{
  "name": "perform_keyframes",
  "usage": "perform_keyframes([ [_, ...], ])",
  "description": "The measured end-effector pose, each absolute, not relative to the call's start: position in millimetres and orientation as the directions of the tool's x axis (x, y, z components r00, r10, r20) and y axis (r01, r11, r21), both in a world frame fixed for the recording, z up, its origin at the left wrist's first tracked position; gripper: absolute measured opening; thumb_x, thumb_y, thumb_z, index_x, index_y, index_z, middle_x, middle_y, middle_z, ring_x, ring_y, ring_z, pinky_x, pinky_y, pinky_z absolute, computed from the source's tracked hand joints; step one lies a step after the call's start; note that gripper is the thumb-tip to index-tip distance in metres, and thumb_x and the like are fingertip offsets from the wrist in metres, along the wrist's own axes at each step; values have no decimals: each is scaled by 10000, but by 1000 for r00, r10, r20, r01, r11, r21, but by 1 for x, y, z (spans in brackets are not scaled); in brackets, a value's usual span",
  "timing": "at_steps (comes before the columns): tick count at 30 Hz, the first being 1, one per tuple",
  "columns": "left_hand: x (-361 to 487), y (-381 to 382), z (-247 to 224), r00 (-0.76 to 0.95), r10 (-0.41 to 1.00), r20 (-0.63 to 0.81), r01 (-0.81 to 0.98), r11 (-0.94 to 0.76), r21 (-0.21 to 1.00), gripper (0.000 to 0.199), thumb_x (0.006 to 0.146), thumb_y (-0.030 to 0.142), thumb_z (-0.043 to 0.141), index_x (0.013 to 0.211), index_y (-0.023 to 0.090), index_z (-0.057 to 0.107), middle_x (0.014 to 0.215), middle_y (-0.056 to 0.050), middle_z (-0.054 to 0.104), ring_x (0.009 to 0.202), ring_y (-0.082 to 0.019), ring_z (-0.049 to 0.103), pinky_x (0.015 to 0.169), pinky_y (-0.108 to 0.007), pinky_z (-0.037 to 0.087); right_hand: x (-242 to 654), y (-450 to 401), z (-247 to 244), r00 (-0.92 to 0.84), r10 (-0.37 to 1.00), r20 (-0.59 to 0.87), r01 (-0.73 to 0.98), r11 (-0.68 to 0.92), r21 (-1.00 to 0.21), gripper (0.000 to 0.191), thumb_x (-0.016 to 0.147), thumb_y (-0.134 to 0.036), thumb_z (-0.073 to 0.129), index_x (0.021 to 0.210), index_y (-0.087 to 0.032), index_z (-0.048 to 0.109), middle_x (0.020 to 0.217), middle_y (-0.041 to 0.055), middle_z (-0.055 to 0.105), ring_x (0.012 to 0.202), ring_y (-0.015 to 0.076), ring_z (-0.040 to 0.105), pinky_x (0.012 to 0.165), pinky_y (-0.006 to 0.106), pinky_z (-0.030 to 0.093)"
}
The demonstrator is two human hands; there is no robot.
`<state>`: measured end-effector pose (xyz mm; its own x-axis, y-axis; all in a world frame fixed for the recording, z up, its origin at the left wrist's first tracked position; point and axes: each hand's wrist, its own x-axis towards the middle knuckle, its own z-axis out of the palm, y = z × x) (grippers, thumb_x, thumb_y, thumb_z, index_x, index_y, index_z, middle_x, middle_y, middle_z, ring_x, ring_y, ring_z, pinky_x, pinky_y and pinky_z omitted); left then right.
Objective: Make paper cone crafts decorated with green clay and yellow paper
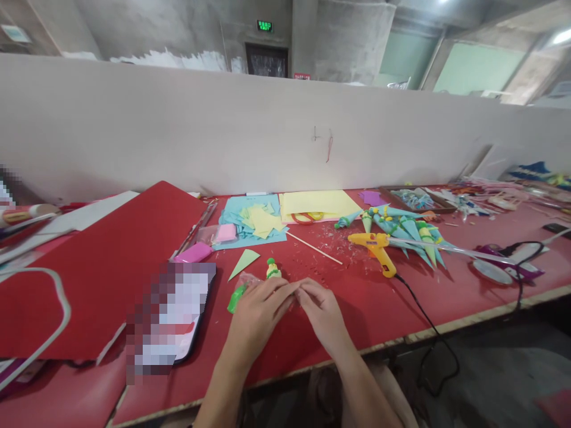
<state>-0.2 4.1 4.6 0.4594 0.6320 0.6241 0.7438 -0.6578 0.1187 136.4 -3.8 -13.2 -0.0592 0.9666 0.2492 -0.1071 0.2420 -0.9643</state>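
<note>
Bare left hand point(262, 302) and right hand point(319, 302) hide anything between their fingertips; at nine o'clock, a dark-edged rectangular phone point(182, 318) is pixelated.

The left forearm point(232, 362) and the right forearm point(362, 377), both bare, are extended forward and angled inward. The left hand point(261, 304) is held with its back turned upward, its fingers point(281, 292) stretched toward the right hand point(323, 304), whose own are bent inward. The fingertips point(293, 287) are brought together; whether anything is pinched there cannot be made out.

Glaring ceiling lamp point(562, 37), stretched, blurry edges
</note>
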Motion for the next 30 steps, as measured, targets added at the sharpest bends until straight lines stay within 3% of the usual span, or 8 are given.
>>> perform_keyframes([
  [4,-5,3,5,420,618,665,730,-665,157,238,871,261,436,857,217,670,777,-30,695,714,-134,629,692,-261,461,135,-5,-13,-100,957,271,-124,258,-958,252,819,-331,492,761,-176,682,722,24,581,694,140,544,640,237,444],
  [9,-3,-2,8,288,636,716,641,-684,350,168,828,257,517,794,209,674,722,-15,684,657,-117,612,633,-228,478,130,-7,-20,-160,984,85,-472,-1,-882,352,765,-489,524,745,-181,692,677,40,640,635,159,567,638,298,480],
  [14,2,-4,11,201,702,683,585,-645,491,173,827,199,492,810,202,665,769,-22,666,713,-119,605,666,-224,483,130,-9,-16,-235,972,26,-667,-142,-731,270,726,-426,606,766,-180,710,767,59,683,700,164,598,716,316,484],
  [21,-1,2,7,114,738,665,578,-594,560,184,822,193,499,918,200,656,863,-35,670,796,-133,608,717,-242,493,134,-10,-14,-425,901,87,-676,-251,-693,426,801,-506,434,1028,-214,644,1186,78,575,1072,187,511,869,325,426],
  [30,-2,3,4,102,733,673,603,-583,544,173,820,180,504,912,200,649,893,-29,681,827,-133,620,762,-256,505,134,-8,-12,-391,915,97,-734,-247,-633,382,790,-491,475,1041,-236,608,1121,62,612,1040,190,539,869,328,412],
])
